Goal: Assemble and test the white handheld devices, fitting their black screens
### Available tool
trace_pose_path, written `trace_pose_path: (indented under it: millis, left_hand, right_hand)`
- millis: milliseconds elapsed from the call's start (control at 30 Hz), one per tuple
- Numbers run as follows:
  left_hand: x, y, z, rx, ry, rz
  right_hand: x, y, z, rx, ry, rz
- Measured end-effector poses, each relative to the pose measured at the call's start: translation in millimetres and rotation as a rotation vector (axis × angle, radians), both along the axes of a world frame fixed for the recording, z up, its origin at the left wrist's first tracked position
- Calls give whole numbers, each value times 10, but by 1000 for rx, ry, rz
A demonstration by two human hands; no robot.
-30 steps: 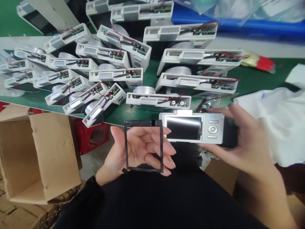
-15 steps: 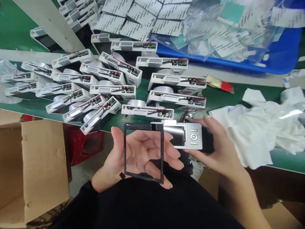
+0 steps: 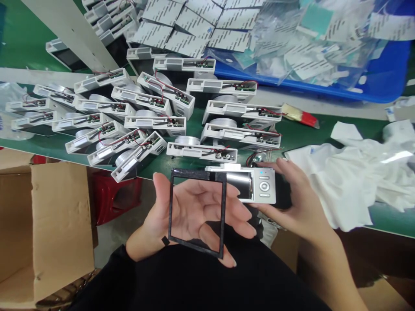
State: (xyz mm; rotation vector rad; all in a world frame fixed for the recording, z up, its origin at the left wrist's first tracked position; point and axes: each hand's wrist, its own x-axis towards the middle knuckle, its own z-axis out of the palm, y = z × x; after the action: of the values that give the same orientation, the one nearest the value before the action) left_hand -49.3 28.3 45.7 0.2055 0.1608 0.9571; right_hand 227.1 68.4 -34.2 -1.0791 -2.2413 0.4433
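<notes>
Bright even light, soft shadows, slight blur, edges stretched.

An electronics assembly workshop. A green bench [image 3: 194, 119] carries rows of identical white housings [image 3: 152, 101], open, with red wires and small circuit boards exposed. Behind them a blue bin [image 3: 382, 82] holds label sheets and plastic bags; a cardboard box [image 3: 61, 224] stands below the bench.

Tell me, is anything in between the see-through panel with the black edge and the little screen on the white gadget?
Nothing visible does. The left hand holds the black-rimmed panel just beside the white device in the right hand. The panel's top right corner already overlaps the device's screen, with only air between them.
</notes>
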Motion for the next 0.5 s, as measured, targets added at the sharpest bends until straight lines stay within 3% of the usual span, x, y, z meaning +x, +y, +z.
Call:
trace_pose_path:
  millis: [233, 500]
  left_hand:
    - [49, -35, -109, -39, -85, 26]
    - [19, -56, -74, -37, -10, -55]
  right_hand:
    - [5, -12, 2, -13, -2, -9]
    - [-11, -12, 45, -37, -19, -8]
